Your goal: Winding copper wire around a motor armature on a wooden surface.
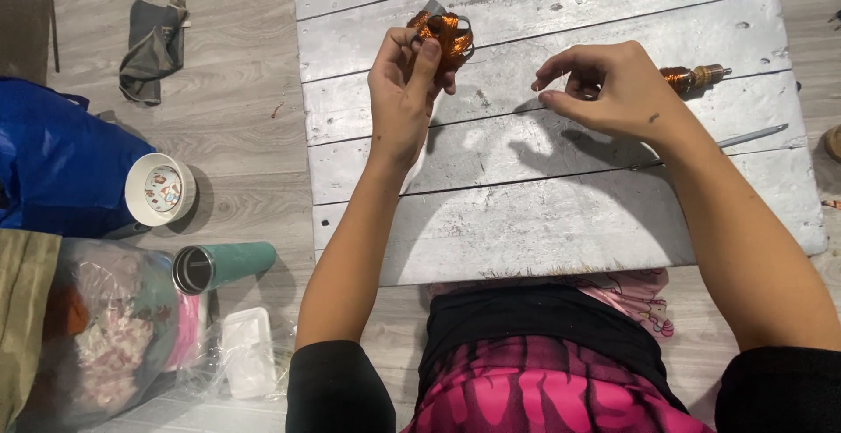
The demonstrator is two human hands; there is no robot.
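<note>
Left hand (401,91) pinches copper coil (445,34) over the board's (543,223) open middle.

Your copper wire coil (443,37): tangled orange loops bunched around a grey core, shiny, irregular shape. It's raised above the far left part of the grey plank desk (561,214), pinched from below. Second copper-wound spindle (692,76) lies flat on the desk at far right, brass tip pointing right, partly hidden.
</note>
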